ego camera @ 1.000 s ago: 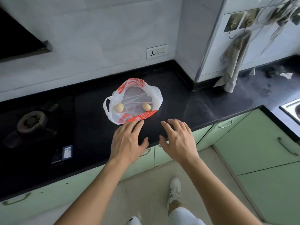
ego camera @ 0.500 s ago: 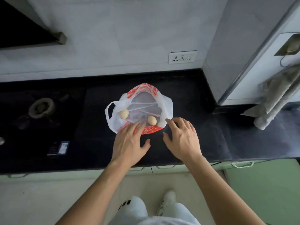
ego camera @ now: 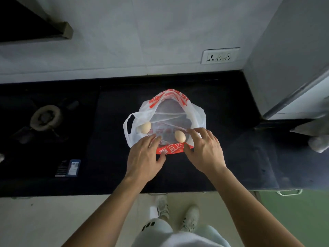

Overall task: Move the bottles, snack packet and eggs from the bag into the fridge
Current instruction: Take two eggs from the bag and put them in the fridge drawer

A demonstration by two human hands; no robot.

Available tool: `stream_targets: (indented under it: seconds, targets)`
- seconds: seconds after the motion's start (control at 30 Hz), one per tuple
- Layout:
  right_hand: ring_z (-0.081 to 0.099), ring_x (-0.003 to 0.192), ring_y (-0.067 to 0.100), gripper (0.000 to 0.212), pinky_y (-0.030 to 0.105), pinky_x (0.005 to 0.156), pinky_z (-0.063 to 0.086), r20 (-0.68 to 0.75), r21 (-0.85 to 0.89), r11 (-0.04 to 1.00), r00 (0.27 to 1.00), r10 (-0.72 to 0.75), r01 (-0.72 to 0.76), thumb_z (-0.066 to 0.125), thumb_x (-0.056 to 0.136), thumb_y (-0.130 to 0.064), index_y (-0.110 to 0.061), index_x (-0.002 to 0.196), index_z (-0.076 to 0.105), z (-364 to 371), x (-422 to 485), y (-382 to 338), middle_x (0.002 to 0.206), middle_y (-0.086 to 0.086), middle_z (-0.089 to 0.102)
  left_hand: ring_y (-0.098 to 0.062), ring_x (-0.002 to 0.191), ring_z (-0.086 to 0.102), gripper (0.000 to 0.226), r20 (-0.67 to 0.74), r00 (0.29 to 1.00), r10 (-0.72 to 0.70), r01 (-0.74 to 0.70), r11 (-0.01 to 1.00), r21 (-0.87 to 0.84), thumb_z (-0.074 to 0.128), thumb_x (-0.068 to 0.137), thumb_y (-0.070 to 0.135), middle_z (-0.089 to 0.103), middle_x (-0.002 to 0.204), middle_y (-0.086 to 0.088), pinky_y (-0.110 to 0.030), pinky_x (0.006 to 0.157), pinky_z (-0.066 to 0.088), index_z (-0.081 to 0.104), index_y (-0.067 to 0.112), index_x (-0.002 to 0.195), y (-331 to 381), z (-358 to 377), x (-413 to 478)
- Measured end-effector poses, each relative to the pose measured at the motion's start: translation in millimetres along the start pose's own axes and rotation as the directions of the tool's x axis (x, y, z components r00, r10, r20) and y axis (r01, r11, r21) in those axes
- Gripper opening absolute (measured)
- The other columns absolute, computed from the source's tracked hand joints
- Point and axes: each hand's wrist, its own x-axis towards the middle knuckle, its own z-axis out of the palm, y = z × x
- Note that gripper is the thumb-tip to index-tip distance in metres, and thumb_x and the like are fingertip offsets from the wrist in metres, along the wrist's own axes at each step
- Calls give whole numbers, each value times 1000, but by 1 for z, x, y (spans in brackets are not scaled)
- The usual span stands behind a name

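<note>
A white and red plastic bag [ego camera: 197, 113] lies open on the black counter [ego camera: 222, 157]. Two eggs rest inside it: one egg [ego camera: 144, 127] at the left near the bag's handle, the other egg [ego camera: 180, 136] at the front right. My left hand [ego camera: 145, 157] hovers over the bag's front edge with fingers spread, just below the left egg. My right hand [ego camera: 204, 150] reaches over the bag's right front, its fingers apart and right beside the right egg. Neither hand holds anything. No bottles, snack packet or fridge are in view.
A gas burner [ego camera: 46, 117] sits on the counter at the left, with a small card [ego camera: 73, 167] near its front. A wall socket [ego camera: 219, 55] is at the back right. A grey cabinet side [ego camera: 284, 59] rises at the right, cloth [ego camera: 318, 138] hanging beyond it.
Both hands have moved forward from the counter's front edge to the bag, now reaching over its front rim beside the eggs. The camera has tilted further down over the counter.
</note>
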Motion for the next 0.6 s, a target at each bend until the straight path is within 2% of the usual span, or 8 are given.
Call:
stream_targets:
  seconds: [0.1,0.17,0.27,0.33,0.47,0.6]
  targets:
    - [64,97,36,36,44,73,55,3,42,999,1000,25,-25,68,88,-29,-15,121,63,12,11,-2,113,12,67,-20,116,60,48,-3,1000,6,-6,999,-54,62,86,37,64,127,0,-35,92,53,59,16,129,-9,9,16]
    - [62,98,36,36,43,72,54,23,79,996,999,46,-48,66,89,-27,-15,122,63,23,16,-3,113,13,65,-22,112,60,44,-6,1000,-24,23,996,-84,63,88,31,64,125,-1,-35,93,52,59,16,128,-16,14,30]
    - [60,98,36,36,38,72,49,73,122,987,993,98,-106,65,90,-26,-16,125,63,41,23,-4,112,13,63,-26,118,55,43,12,997,-82,83,992,-97,63,90,29,60,129,-4,-35,97,48,58,12,129,-31,25,51]
    - [60,95,38,33,38,71,49,84,162,976,988,131,-143,66,90,-24,-16,122,65,50,28,-7,110,16,62,-26,113,56,40,5,993,-118,118,988,-103,64,89,27,60,126,-4,-33,90,48,58,11,124,-42,32,61]
    - [60,78,46,21,45,53,54,30,176,979,995,95,-98,72,83,-7,-10,103,66,65,35,-13,95,20,64,-28,98,61,27,-73,983,-169,160,981,-113,70,85,23,61,114,-5,-30,74,48,61,12,108,-58,45,78]
    - [55,88,43,23,42,59,50,48,195,957,977,209,-215,68,89,-19,-22,108,55,77,41,-13,101,17,57,-29,107,59,47,-55,975,-215,210,974,-86,69,87,33,60,121,-9,-38,82,53,57,12,127,-65,52,94]
